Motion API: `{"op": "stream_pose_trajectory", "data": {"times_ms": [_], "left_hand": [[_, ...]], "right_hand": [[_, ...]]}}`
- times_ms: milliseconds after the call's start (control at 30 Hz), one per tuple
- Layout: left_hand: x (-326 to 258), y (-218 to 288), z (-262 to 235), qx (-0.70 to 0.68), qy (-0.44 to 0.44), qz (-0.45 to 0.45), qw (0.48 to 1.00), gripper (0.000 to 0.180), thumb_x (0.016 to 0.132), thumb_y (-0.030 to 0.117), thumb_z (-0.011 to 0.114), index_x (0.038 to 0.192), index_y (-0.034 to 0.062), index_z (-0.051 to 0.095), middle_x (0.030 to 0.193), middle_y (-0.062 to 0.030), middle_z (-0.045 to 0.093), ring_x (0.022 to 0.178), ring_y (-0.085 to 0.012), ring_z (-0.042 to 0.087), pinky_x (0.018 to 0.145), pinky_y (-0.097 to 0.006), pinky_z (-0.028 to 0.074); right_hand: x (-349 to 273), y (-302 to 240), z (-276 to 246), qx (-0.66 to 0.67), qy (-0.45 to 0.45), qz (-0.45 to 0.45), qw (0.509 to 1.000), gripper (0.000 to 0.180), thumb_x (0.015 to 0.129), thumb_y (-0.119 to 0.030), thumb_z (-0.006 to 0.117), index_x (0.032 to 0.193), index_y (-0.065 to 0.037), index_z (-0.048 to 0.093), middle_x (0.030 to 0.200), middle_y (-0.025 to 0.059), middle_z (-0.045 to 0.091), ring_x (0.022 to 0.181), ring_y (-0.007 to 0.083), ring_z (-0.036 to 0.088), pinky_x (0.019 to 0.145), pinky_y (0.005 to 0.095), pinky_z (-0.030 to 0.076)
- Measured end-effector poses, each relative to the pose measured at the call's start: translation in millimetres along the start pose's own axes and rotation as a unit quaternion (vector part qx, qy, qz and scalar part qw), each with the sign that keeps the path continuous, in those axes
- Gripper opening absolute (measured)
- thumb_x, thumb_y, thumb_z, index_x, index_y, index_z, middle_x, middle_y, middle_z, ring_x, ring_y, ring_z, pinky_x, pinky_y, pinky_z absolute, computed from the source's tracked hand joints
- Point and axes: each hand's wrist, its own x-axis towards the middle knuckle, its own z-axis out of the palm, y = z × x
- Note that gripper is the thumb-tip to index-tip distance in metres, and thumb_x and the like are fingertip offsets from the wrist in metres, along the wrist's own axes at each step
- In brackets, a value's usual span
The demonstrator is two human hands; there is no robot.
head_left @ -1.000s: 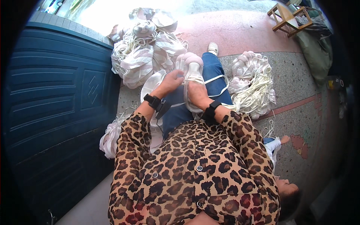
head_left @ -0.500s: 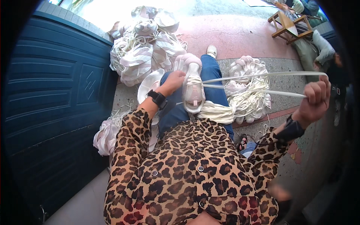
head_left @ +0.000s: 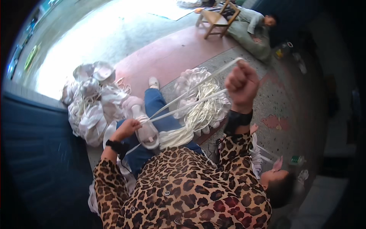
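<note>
A pale pink and white shoe (head_left: 147, 134) lies across my thighs, sole side down. My left hand (head_left: 129, 128) is at its left edge, fingers pinched on the white shoelace (head_left: 183, 109) where it leaves the shoe. Raised out to the right, my right hand (head_left: 242, 84) is closed in a fist around the lace's other end. Two strands run taut between the shoe and this fist. A thick hank of cream laces (head_left: 173, 138) drapes over my lap beside the shoe.
A tall heap of white shoe uppers (head_left: 91, 108) stands at the left by a blue door (head_left: 42, 149). More uppers with loose laces (head_left: 206, 99) lie on the floor at right. A wooden chair (head_left: 217, 19) and a person are far off; another person (head_left: 276, 183) sits close at right.
My view has swung to the right. My right hand has risen with the lace, whose strands now slant upward. My left hand has moved from the shoe's upper side to the strands at its edge.
</note>
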Motion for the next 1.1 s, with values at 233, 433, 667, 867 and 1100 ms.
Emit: {"op": "stream_pose_trajectory", "data": {"times_ms": [233, 433, 667, 867, 1100], "left_hand": [[-74.5, 65.0, -67.4, -0.278, 0.090, 0.031, 0.956, 0.031, 0.102, 0.024, 0.054, 0.087, -0.0001, 0.066, 0.086, -0.0067, 0.065, 0.085, -0.0175, 0.061, 0.084, -0.032, 0.049], [-213.6, -12.9, -221.5, -0.648, 0.312, 0.200, 0.665, 0.022, 0.108, 0.021, 0.044, 0.093, 0.0080, 0.054, 0.069, 0.0020, 0.038, 0.064, -0.0112, 0.040, 0.065, -0.030, 0.040], [-237.6, -84.5, -176.3, -0.583, 0.443, -0.035, 0.680, 0.016, 0.103, 0.019, 0.051, 0.103, 0.0058, 0.060, 0.076, 0.0018, 0.046, 0.068, -0.0100, 0.044, 0.063, -0.027, 0.039], [-90.1, -0.1, -31.3, -0.499, 0.161, -0.132, 0.841, 0.017, 0.096, 0.015, 0.059, 0.107, 0.0044, 0.068, 0.090, -0.0005, 0.063, 0.077, -0.0094, 0.057, 0.068, -0.025, 0.046], [-26.5, 29.0, 45.1, 0.047, 0.263, -0.048, 0.963, 0.019, 0.092, 0.015, 0.060, 0.097, -0.0008, 0.069, 0.078, -0.0154, 0.070, 0.074, -0.0296, 0.068, 0.067, -0.041, 0.052]], "right_hand": [[6.5, 54.8, -43.1, -0.216, 0.268, 0.153, 0.926, 0.024, 0.103, -0.029, 0.047, 0.102, -0.007, 0.056, 0.060, -0.0091, 0.034, 0.045, 0.0038, 0.030, 0.038, 0.0214, 0.024], [-18.2, 166.9, -88.8, -0.325, 0.173, 0.286, 0.885, 0.024, 0.098, -0.020, 0.055, 0.112, -0.004, 0.067, 0.069, -0.0029, 0.053, 0.054, 0.0041, 0.043, 0.048, 0.0213, 0.037], [-50.5, 250.6, -80.8, -0.555, -0.046, 0.274, 0.784, 0.025, 0.091, -0.018, 0.066, 0.105, 0.002, 0.072, 0.084, 0.0105, 0.073, 0.074, 0.0152, 0.065, 0.072, 0.0322, 0.053], [-69.7, 323.7, -113.4, -0.645, -0.184, 0.162, 0.724, 0.016, 0.086, -0.019, 0.066, 0.093, -0.005, 0.071, 0.090, 0.0154, 0.068, 0.078, 0.0367, 0.068, 0.068, 0.0429, 0.053], [-78.8, 310.0, -94.4, -0.794, -0.259, 0.099, 0.541, 0.001, 0.081, -0.007, 0.060, 0.082, -0.007, 0.060, 0.087, 0.0102, 0.064, 0.071, 0.0345, 0.068, 0.060, 0.0434, 0.054]]}}
